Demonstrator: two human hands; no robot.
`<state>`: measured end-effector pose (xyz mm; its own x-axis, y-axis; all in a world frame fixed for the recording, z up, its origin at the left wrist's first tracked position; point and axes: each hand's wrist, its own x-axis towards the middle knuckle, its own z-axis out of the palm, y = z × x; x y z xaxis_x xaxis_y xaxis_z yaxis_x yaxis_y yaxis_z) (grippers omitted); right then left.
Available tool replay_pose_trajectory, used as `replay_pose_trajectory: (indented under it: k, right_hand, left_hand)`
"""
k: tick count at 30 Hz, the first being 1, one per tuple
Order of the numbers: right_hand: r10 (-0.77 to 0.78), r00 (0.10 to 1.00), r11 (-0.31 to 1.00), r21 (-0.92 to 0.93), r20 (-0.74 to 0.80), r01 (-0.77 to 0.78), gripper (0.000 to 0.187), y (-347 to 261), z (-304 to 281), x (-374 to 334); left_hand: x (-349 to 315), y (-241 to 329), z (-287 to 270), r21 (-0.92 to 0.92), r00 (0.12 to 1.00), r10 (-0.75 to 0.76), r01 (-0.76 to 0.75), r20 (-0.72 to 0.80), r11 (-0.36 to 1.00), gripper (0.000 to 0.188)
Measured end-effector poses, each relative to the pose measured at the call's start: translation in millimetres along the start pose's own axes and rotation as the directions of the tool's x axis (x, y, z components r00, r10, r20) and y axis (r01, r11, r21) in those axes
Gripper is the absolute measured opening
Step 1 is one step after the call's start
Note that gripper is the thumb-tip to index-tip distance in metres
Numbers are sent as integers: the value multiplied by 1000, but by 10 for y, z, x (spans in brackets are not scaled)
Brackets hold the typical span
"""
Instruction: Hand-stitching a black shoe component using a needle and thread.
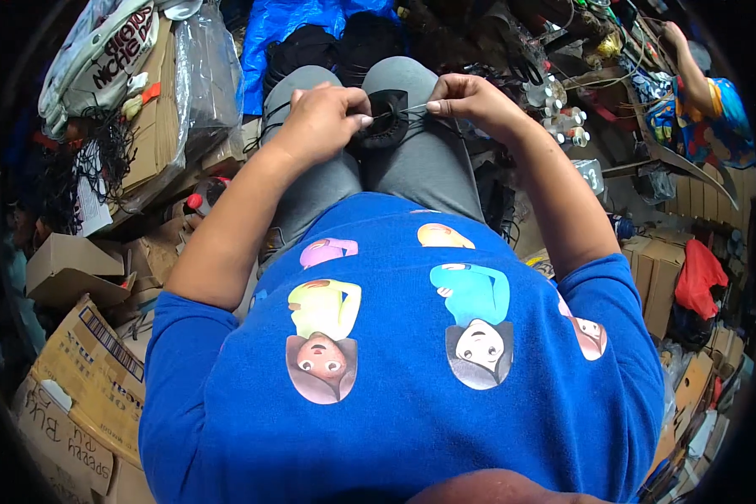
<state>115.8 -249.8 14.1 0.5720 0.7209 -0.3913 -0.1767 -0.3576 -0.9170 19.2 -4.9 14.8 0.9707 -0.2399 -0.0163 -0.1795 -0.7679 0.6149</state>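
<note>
Left hand point(323, 115) fingers look pinched on black piece point(385, 134), likely steadying it; piece sits just right of them, thighs point(424, 172) backing it. Strand point(417, 108) runs to right hand point(469, 102) fingers, clamped on it, seemingly for tension.

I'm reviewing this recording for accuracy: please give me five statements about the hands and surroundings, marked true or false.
1. The left hand is at the edge of a black piece above the lap. True.
2. The right hand lies flat on the thigh. False: it pinches a thin strand.
3. The person's shirt is blue. True.
4. Red plastic hangs at the picture's left side. False: it is at the right.
5. Clear bottles show right of the right hand. True.
</note>
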Motion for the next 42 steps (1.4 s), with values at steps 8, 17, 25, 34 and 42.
replay_pose_trajectory:
  k: [8, 17, 25, 34, 42]
  right_hand:
    - [1, 995, 980, -199, -99, -21, 19, 70, -10, -303]
    - [-416, 820, 595, -800, -394, -82, 19, -39, -244, -20]
    - [-382, 905, 20, -978, 186, 209, 4, -406, 378, -84]
    - [-328, 940, 218, -976, -94, -21, 5, 110, -395, -474]
    - [-313, 885, 759, 470, -345, 452, 24, -703, 323, -25]
  left_hand:
    - [124, 51, 42, -150, 997, 42, -32, 64, 988, 15]
    - [231, 109, -3, -7, 972, 218, -218, 91, 976, 15]
    - [138, 46, 59, -53, 973, 223, -220, 63, 974, 15]
    - [-466, -630, -407, 256, 982, 155, -123, -108, 959, 13]
    - [-124, 247, -536, -850, 916, 185, -399, -355, 344, 15]
